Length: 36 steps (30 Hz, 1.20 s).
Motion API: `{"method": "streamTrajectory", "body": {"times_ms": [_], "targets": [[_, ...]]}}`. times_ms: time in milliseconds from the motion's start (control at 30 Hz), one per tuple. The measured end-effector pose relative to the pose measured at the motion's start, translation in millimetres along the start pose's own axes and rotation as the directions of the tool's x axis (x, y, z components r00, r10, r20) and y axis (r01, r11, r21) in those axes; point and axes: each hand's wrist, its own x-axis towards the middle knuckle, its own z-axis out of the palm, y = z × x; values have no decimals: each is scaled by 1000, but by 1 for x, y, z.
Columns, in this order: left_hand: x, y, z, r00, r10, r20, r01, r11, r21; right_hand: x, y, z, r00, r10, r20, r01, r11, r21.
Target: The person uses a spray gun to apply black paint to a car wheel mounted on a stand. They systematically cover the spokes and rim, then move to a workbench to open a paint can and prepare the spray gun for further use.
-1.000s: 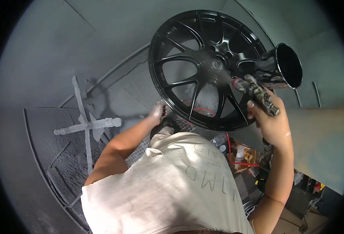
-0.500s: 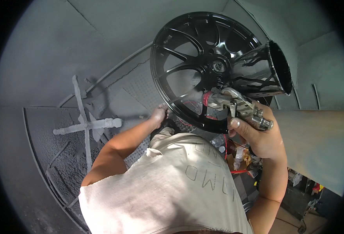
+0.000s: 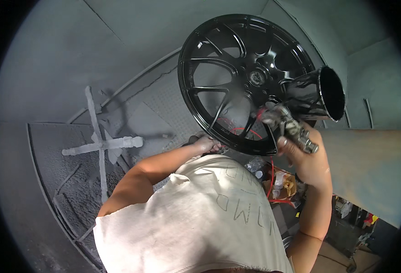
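grey walls (image 3: pixel 132 50), in the head view, stand behind a glossy black spoked wheel (image 3: pixel 257 78), the right hand (image 3: pixel 308 160) gripping a silvery metal spray gun (image 3: pixel 292 128) at the wheel's lower right, the left hand (image 3: pixel 207 144) near its lower edge, whether closed i cannot tell.

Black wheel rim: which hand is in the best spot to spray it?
Probably the right hand: it holds the spray gun, nozzle toward the black wheel rim. The left hand is by the rim's lower edge, without a spray gun.
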Motion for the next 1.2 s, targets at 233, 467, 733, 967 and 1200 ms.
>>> {"method": "streamTrajectory", "body": {"times_ms": [233,467,733,967,1200], "targets": [[-2,-6,-5,999,43,18,-44,997,67,-5,-7,20,997,21,71,-23,999,25],[-7,-9,-40,977,-7,-215,-54,960,-275,6,18,-2,980,118,-162,-111,993,51],[-3,13,-60,869,90,-486,-355,798,-487,1,11,3,992,101,-69,-99,994,36],[-16,-1,-20,947,63,-315,-211,862,-461,-2,-4,19,994,-50,97,37,990,135],[-28,6,-23,999,18,32,-16,998,-60,7,25,5,977,86,-196,-108,989,-99]]}}
